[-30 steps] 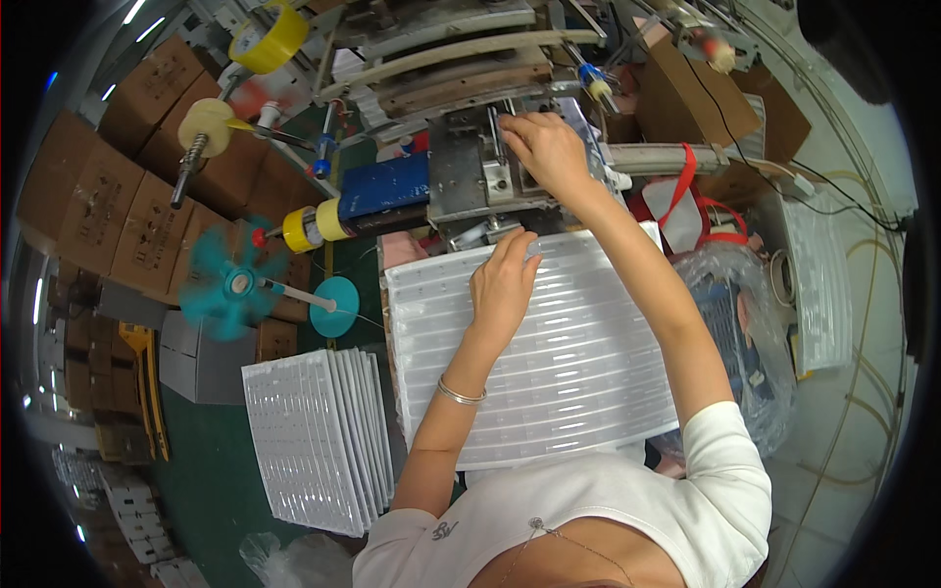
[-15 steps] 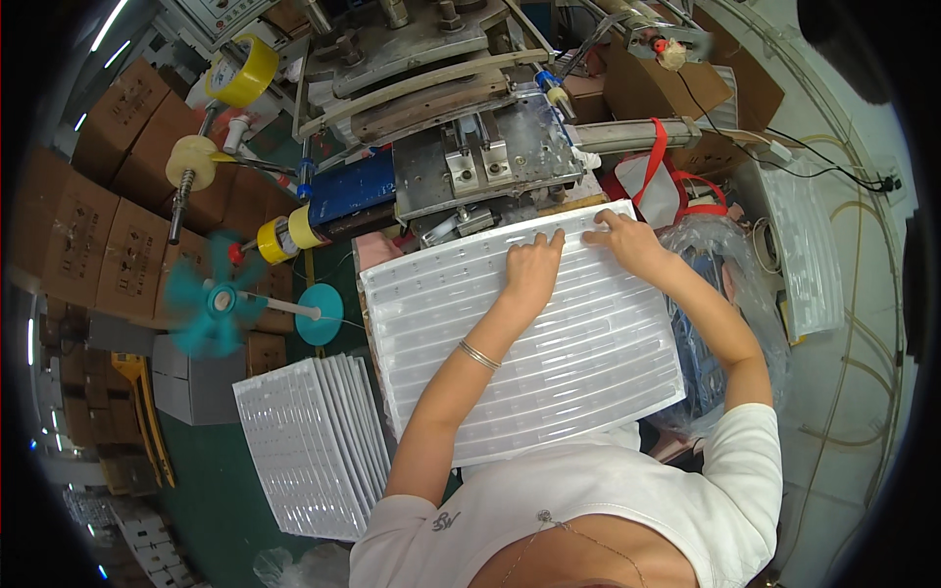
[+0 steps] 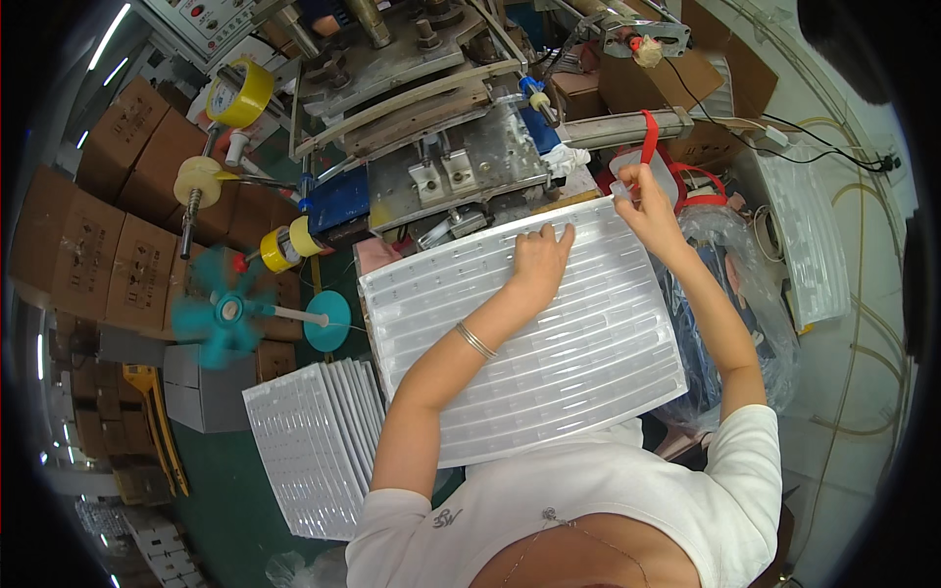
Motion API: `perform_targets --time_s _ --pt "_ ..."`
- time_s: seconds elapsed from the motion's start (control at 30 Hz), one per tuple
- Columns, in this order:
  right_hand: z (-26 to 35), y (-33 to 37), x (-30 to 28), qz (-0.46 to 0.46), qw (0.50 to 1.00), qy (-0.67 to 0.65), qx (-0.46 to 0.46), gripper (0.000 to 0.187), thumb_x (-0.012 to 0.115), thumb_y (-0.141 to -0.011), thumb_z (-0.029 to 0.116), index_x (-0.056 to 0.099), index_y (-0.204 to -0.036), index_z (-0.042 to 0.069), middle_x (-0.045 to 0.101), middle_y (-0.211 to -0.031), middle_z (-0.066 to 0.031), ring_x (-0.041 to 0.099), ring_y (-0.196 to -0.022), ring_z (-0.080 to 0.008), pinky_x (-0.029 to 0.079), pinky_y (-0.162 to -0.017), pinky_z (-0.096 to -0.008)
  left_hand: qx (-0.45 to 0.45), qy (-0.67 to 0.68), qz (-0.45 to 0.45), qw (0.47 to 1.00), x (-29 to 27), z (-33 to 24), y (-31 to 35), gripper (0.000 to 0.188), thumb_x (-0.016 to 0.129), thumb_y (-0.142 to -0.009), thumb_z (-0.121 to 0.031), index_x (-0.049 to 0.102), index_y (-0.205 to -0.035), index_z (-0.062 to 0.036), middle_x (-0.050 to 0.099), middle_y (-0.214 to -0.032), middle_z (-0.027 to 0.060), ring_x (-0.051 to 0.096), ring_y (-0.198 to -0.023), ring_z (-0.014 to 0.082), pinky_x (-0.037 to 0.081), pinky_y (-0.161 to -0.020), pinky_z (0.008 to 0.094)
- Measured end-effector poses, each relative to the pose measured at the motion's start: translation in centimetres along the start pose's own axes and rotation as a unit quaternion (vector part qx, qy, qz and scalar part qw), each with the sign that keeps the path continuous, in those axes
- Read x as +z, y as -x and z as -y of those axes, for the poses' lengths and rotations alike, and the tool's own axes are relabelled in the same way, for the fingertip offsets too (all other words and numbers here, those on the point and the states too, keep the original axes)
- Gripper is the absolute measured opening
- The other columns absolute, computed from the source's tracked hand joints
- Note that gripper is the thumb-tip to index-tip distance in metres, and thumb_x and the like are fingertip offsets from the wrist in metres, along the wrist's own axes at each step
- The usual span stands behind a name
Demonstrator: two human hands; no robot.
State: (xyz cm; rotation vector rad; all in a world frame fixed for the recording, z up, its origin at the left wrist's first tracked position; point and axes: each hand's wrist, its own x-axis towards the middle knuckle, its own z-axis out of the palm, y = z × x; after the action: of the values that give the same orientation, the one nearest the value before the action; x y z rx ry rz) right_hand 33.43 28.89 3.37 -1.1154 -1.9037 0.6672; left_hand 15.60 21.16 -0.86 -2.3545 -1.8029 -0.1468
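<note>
A large white tray (image 3: pixel 529 363) with many parallel rows of clear plastic pieces lies in front of me, its near edge against my body. My left hand (image 3: pixel 542 263) rests on the upper rows, fingers a little bent and apart. Just above the tray's far right corner, my right hand (image 3: pixel 649 208) is pinched on a small clear plastic piece (image 3: pixel 619 189). The piece's exact shape is too small to make out.
A metal press (image 3: pixel 441 167) stands just beyond the tray. Left are a turning teal fan (image 3: pixel 230 310), stacked white trays (image 3: pixel 312 451) and cartons (image 3: pixel 93 250). On the right are a red strap (image 3: pixel 649 137), a clear plastic bag (image 3: pixel 760 323) and a white tray (image 3: pixel 809 235).
My right hand has risen from the top row to beyond the far right corner, now with a small clear piece in its fingers. My left hand has shifted slightly along the upper rows.
</note>
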Motion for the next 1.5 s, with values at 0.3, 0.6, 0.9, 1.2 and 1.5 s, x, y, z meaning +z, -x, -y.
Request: perform_targets --time_s 0.3,0.6,0.9,1.2,1.5 --pt "2.1 -0.1 -0.2 0.049 0.998 -0.031 -0.017 0.02 0.056 -0.085 0.011 0.062 -0.103 0.005 0.059 -0.108 -0.0063 0.056 -0.092 -0.0153 0.045 -0.071 -0.0246 0.04 0.103 -0.088 0.99 4.7 0.1 -1.9 0.034 0.062 -0.074 -0.014 0.051 -0.105 -0.0047 0.054 -0.093 0.0089 0.053 -0.09 0.0239 0.043 -0.073 0.0376" --pt "2.9 -1.4 2.1 0.065 0.992 -0.1 -0.033 0.025 0.056 -0.083 0.004 0.06 -0.107 0.004 0.059 -0.109 -0.0093 0.059 -0.094 -0.0202 0.049 -0.076 -0.0258 -0.123 0.186 -0.304 0.926 -2.9 7.0 0.8 0.05 0.066 -0.075 -0.017 0.051 -0.123 -0.014 0.049 -0.11 0.0108 0.048 -0.098 0.0251 0.035 -0.082 0.0381" --pt "7.2 -5.4 7.2 -0.013 0.986 -0.098 -0.137 0.024 0.061 -0.08 0.003 0.059 -0.104 0.004 0.062 -0.104 -0.0112 0.063 -0.085 -0.0244 0.052 -0.069 -0.03 -0.142 0.03 -0.356 0.923 -7.0 12.6 -3.8 0.029 0.067 -0.075 -0.02 0.062 -0.103 -0.0129 0.057 -0.091 0.0054 0.05 -0.088 0.0235 0.032 -0.081 0.0375" --pt "9.7 -10.6 14.3 -0.074 0.945 0.122 -0.294 0.018 0.061 -0.078 0.014 0.064 -0.095 0.008 0.063 -0.09 -0.0072 0.062 -0.08 -0.0274 0.05 -0.065 -0.0365 -0.221 0.28 -0.355 0.864 -6.1 5.7 3.0 0.025 0.067 -0.078 -0.021 0.06 -0.098 -0.0072 0.056 -0.079 0.0051 0.052 -0.075 0.0212 0.039 -0.072 0.0342" --pt "8.0 -8.0 10.5 -0.077 0.971 0.035 -0.224 0.028 0.061 -0.081 0.017 0.059 -0.108 0.009 0.062 -0.102 -0.0104 0.06 -0.092 -0.0289 0.048 -0.078 -0.036 -0.264 0.604 -0.294 0.692 -2.8 5.8 4.8 0.027 0.054 -0.092 -0.023 0.057 -0.104 0.0005 0.06 -0.081 0.0064 0.054 -0.066 0.0092 0.045 -0.06 0.0231"
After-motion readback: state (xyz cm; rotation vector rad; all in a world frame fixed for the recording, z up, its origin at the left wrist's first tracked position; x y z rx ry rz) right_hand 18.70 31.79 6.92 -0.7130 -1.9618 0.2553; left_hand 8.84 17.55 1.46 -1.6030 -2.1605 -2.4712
